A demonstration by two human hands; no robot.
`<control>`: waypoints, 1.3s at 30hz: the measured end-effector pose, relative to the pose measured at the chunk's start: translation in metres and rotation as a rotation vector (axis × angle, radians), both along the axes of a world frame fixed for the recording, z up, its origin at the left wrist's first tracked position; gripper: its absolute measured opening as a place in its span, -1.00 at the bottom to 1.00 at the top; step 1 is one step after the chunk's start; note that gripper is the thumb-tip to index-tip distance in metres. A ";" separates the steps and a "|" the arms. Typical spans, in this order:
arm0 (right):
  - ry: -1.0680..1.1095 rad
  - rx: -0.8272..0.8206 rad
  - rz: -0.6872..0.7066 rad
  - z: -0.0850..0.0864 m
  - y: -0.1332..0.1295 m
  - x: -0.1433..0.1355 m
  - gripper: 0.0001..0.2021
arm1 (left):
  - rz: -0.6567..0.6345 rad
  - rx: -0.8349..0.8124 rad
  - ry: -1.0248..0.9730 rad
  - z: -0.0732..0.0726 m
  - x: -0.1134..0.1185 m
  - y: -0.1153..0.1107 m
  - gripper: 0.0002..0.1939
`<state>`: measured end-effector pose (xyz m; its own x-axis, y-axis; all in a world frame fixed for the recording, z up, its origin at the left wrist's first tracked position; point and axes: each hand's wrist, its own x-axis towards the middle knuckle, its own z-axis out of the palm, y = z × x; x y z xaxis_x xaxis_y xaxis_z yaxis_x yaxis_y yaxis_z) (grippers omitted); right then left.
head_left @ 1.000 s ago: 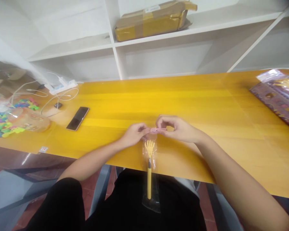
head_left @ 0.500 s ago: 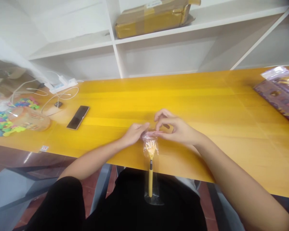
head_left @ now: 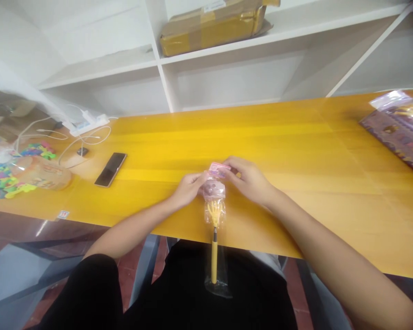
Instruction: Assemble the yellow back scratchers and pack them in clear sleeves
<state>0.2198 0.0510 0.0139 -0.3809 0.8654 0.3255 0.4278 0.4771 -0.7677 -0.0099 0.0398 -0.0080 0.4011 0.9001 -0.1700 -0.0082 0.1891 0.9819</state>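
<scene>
A yellow back scratcher with a hand-shaped end lies inside a clear plastic bag. The bag reaches over the table's front edge, its lower end in front of my black clothing. At the bag's top is a folded pink printed card, with its upper flap standing up. My left hand is closed, pinching the left side of the card and bag top. From the right, my right hand holds the raised flap between thumb and fingers; some of its fingertips are hidden behind the card.
A phone lies to the left, near a power strip with white cables. Farther left are an orange-tinted jar and colourful small pieces. A purple patterned package lies at right. A taped cardboard box sits on the shelf.
My right hand's raised, curled fingers have come down onto the card's upper flap. The flap now stands farther up, showing its printed face. My left hand stays on the card's left side.
</scene>
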 end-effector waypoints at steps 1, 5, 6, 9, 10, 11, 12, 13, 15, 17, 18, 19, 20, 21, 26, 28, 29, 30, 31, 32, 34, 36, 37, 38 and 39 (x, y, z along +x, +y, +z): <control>-0.007 0.028 0.009 0.000 0.000 0.000 -0.67 | 0.008 -0.027 -0.026 0.000 0.000 0.000 -0.38; -0.010 0.049 0.036 -0.001 0.000 0.000 -0.64 | 0.018 -0.090 -0.105 -0.002 0.000 0.001 -0.39; -0.010 0.047 0.031 -0.001 0.000 0.000 -0.64 | 0.017 -0.100 -0.113 -0.001 0.000 0.001 -0.40; 0.010 0.054 0.015 0.001 -0.001 0.000 -0.65 | 0.023 -0.134 -0.137 0.003 0.001 0.001 -0.42; 0.021 0.051 0.019 0.002 -0.001 0.000 -0.67 | 0.021 -0.149 -0.148 0.005 0.001 0.001 -0.43; 0.033 0.041 0.027 0.002 -0.001 0.000 -0.69 | 0.013 -0.162 -0.161 0.007 0.002 0.000 -0.44; 0.041 0.028 0.034 0.002 -0.001 0.000 -0.71 | 0.003 -0.175 -0.173 0.009 0.002 0.000 -0.46; 0.046 0.015 0.037 0.002 -0.001 0.000 -0.72 | -0.010 -0.186 -0.183 0.010 0.002 0.000 -0.47; 0.047 0.003 0.022 0.000 -0.001 0.000 -0.73 | -0.021 -0.199 -0.211 0.012 0.003 0.000 -0.51; 0.045 0.013 -0.003 -0.002 -0.001 -0.001 -0.74 | 0.014 -0.196 -0.244 0.012 0.004 0.000 -0.58; 0.046 0.023 -0.014 -0.003 -0.001 -0.001 -0.75 | 0.044 -0.188 -0.259 0.012 0.005 0.001 -0.62; 0.048 0.033 -0.023 -0.004 -0.001 -0.002 -0.76 | 0.073 -0.178 -0.268 0.012 0.005 0.001 -0.67; 0.049 0.043 -0.032 -0.004 -0.001 -0.002 -0.77 | 0.095 -0.168 -0.272 0.011 0.005 0.002 -0.72; 0.048 0.050 -0.040 -0.005 -0.001 -0.002 -0.77 | 0.108 -0.163 -0.275 0.011 0.004 0.003 -0.75; 0.045 0.023 -0.054 -0.003 -0.002 -0.003 -0.70 | 0.119 -0.191 -0.294 0.008 0.001 0.006 -0.79; 0.052 -0.005 -0.045 -0.003 -0.002 -0.003 -0.65 | 0.127 -0.212 -0.282 0.008 0.001 0.006 -0.76; 0.056 -0.018 -0.041 -0.003 -0.002 -0.003 -0.63 | 0.128 -0.219 -0.279 0.008 0.001 0.006 -0.75; 0.060 -0.029 -0.039 -0.003 -0.002 -0.003 -0.62 | 0.124 -0.223 -0.281 0.008 0.001 0.006 -0.74; 0.065 -0.035 -0.038 -0.003 -0.002 -0.002 -0.61 | 0.118 -0.221 -0.289 0.008 0.001 0.006 -0.72; 0.071 -0.037 -0.037 -0.002 -0.002 -0.002 -0.61 | 0.111 -0.215 -0.300 0.009 0.001 0.006 -0.70; 0.083 -0.024 -0.037 -0.001 -0.002 -0.002 -0.62 | 0.106 -0.192 -0.311 0.009 0.001 0.006 -0.67; 0.095 0.010 -0.027 -0.001 -0.002 -0.002 -0.64 | 0.115 -0.171 -0.307 0.009 0.001 0.006 -0.64; 0.099 0.028 -0.020 0.000 -0.002 -0.002 -0.66 | 0.125 -0.164 -0.304 0.008 0.001 0.006 -0.63; 0.101 0.043 -0.012 0.000 -0.002 -0.002 -0.68 | 0.134 -0.160 -0.303 0.006 0.001 0.007 -0.61; 0.100 0.052 -0.005 0.000 -0.002 -0.002 -0.71 | 0.143 -0.156 -0.305 0.005 0.002 0.007 -0.59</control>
